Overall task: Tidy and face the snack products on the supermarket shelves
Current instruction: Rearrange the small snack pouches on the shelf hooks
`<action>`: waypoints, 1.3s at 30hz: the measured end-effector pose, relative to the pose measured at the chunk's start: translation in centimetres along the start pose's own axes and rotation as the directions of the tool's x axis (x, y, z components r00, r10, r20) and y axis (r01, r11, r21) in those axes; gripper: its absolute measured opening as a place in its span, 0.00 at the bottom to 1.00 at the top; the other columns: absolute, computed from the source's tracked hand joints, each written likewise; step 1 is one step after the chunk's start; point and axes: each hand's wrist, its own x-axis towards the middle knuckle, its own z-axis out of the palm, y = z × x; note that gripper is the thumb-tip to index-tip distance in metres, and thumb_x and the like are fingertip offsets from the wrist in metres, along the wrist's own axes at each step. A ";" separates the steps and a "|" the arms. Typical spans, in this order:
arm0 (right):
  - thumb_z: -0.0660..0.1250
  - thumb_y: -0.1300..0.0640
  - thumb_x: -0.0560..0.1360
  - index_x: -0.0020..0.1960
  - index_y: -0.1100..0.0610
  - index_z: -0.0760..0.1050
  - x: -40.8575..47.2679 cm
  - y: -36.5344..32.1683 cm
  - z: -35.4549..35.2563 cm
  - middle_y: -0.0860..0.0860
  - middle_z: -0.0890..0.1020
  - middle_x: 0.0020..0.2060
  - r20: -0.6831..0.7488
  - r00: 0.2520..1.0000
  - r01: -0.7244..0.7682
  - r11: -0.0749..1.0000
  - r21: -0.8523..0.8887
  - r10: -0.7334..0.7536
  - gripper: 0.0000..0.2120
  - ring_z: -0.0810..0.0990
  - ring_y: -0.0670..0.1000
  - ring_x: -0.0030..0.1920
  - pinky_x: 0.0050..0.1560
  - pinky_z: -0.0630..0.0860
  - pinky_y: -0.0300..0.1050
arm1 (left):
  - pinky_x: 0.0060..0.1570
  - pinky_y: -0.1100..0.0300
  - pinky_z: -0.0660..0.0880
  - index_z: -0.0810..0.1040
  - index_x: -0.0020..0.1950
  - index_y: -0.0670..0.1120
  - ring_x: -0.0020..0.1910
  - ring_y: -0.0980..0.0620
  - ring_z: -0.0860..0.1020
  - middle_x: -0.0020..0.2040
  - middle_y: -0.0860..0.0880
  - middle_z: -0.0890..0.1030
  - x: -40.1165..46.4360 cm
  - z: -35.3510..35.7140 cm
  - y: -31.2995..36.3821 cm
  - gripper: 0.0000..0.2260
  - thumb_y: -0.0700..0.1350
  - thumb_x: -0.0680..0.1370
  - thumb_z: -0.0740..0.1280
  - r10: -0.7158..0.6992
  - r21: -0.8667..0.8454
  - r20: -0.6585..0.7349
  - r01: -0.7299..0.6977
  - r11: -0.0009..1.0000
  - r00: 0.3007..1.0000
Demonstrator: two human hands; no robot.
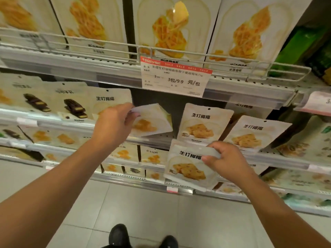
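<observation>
While you stand facing the snack shelves, your left hand [114,122] pinches the edge of a tilted white cookie pouch [152,122] in the dark gap on the middle shelf [152,140]. Your right hand [225,160] grips a second pouch [186,167] by its top right corner, held out in front of the shelf edge, face toward you. Two matching pouches [202,126] lean upright just right of the gap, below the sale price tag [174,77].
</observation>
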 end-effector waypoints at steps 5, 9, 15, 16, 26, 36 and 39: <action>0.74 0.52 0.72 0.42 0.48 0.78 2.6 -4.0 0.7 0.45 0.82 0.39 -0.054 0.998 0.044 0.998 0.052 -0.042 0.05 0.82 0.45 0.38 0.31 0.79 0.42 | 0.31 0.54 0.73 0.79 0.47 0.41 0.32 0.43 0.77 0.35 0.45 0.80 -3.7 -3.3 -4.2 0.05 0.42 0.79 0.66 -0.122 0.046 -0.038 0.123 0.991 0.992; 0.73 0.52 0.72 0.42 0.49 0.78 5.0 -7.6 2.2 0.46 0.84 0.39 -0.053 0.995 0.090 0.992 0.092 -0.086 0.04 0.83 0.45 0.39 0.38 0.82 0.49 | 0.28 0.55 0.70 0.79 0.43 0.41 0.30 0.40 0.75 0.32 0.44 0.78 -6.7 -5.2 -7.5 0.03 0.38 0.76 0.69 -0.136 0.105 0.028 0.132 0.986 0.990; 0.70 0.48 0.74 0.40 0.46 0.74 7.7 -10.6 5.1 0.43 0.79 0.38 -0.264 0.930 0.237 0.966 -0.104 -0.257 0.07 0.77 0.43 0.39 0.36 0.75 0.43 | 0.29 0.51 0.73 0.77 0.41 0.39 0.30 0.41 0.74 0.32 0.44 0.77 -8.3 -6.8 -10.8 0.06 0.39 0.77 0.68 -0.177 0.099 0.060 0.170 0.980 0.982; 0.69 0.49 0.74 0.40 0.44 0.72 8.0 -10.9 5.6 0.42 0.78 0.38 -0.298 0.903 0.276 0.950 -0.144 -0.308 0.07 0.76 0.42 0.40 0.37 0.72 0.41 | 0.30 0.51 0.74 0.77 0.41 0.39 0.31 0.41 0.75 0.33 0.44 0.78 -8.6 -6.9 -11.2 0.06 0.40 0.77 0.68 -0.181 0.093 0.063 0.174 0.980 0.982; 0.69 0.52 0.76 0.44 0.54 0.79 12.8 -10.7 6.2 0.49 0.80 0.37 -0.310 0.901 0.209 0.929 -0.304 -0.304 0.06 0.78 0.53 0.41 0.40 0.69 0.42 | 0.32 0.52 0.75 0.78 0.43 0.41 0.33 0.42 0.76 0.33 0.49 0.75 -9.3 -6.4 -11.9 0.05 0.41 0.77 0.68 -0.266 0.069 0.067 0.262 0.963 0.962; 0.65 0.53 0.78 0.54 0.56 0.75 15.1 -10.7 6.2 0.54 0.82 0.45 -0.235 0.937 0.126 0.879 -0.459 -0.257 0.08 0.81 0.60 0.47 0.46 0.76 0.47 | 0.31 0.50 0.75 0.78 0.42 0.41 0.32 0.43 0.76 0.33 0.45 0.79 -7.7 -4.5 -10.0 0.06 0.41 0.78 0.68 -0.327 0.097 0.056 0.320 0.942 0.943; 0.61 0.49 0.79 0.51 0.53 0.74 15.6 -11.3 6.1 0.52 0.81 0.44 -0.201 0.969 0.034 0.885 -0.464 -0.143 0.08 0.80 0.57 0.43 0.38 0.74 0.45 | 0.34 0.49 0.77 0.78 0.44 0.41 0.33 0.44 0.78 0.34 0.45 0.80 -7.3 -4.1 -9.6 0.05 0.42 0.78 0.67 -0.345 0.095 0.066 0.338 0.936 0.936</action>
